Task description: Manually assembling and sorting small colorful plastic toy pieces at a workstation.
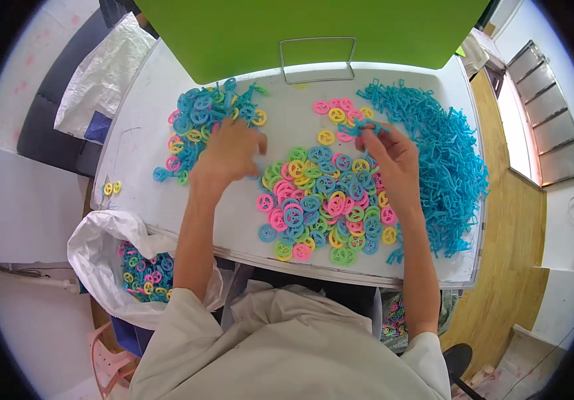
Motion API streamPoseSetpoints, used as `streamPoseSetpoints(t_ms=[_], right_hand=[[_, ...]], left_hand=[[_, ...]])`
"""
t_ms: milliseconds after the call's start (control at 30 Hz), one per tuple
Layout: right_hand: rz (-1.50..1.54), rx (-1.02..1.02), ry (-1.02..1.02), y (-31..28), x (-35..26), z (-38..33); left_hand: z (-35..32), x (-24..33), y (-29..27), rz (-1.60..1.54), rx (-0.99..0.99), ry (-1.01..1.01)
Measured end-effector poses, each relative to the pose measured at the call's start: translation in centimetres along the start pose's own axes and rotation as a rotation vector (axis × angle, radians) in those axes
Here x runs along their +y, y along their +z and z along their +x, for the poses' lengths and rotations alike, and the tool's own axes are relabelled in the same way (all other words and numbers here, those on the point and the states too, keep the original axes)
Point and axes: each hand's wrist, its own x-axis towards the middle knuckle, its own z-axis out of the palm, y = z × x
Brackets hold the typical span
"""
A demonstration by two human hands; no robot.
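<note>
My left hand [232, 150] hovers at the near edge of a pile of small plastic wheels joined to teal pieces [197, 110], fingers bent down and thumb apart. I see nothing held in it. My right hand [394, 157] pinches a small teal plastic piece [352, 128] between thumb and fingers, above a few pink and yellow wheels [326, 137]. Between my forearms a heap of loose spoked wheels [327, 187] in blue, pink, green and yellow is spread on the white table [227, 223]. To the right lies a large heap of teal plastic pieces [444, 167].
A green panel [234, 40] with a wire handle [318, 39] stands at the table's far side. On the left, a white sack [94, 250] holds more coloured pieces. Two yellow wheels [112, 188] lie near the left edge. A pink chair [107, 360] stands below.
</note>
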Motion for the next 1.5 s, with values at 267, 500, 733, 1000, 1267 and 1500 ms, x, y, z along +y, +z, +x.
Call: streamPoseSetpoints(t_ms=[267, 500, 733, 1000, 1267, 1500], right_hand=[[-0.181, -0.042, 0.117, 0.1, 0.5, 0.0], [-0.320, -0.067, 0.015, -0.1, 1.2, 0.0], [-0.590, 0.032, -0.048, -0.8, 1.7, 0.3], [-0.569, -0.028, -0.084, -0.9, 1.9, 0.2], [-0.570, -0.060, 0.007, -1.0, 1.3, 0.4], [-0.423, 0.184, -0.004, -0.2, 2.4, 0.3]], left_hand=[[1.1, -0.3, 1.4, -0.003, -0.128, -0.046], [3.1, 2.3, -0.1, -0.612, 0.069, -0.064], [4.8, 6.2, 2.3, -1.346, -0.090, -0.099], [4.7, 6.7, 3.4, -1.518, -0.166, -0.127], [4.6, 7.3, 4.1, -1.388, -0.003, -0.061], [4.4, 8.7, 4.3, -1.421, 0.211, 0.008]])
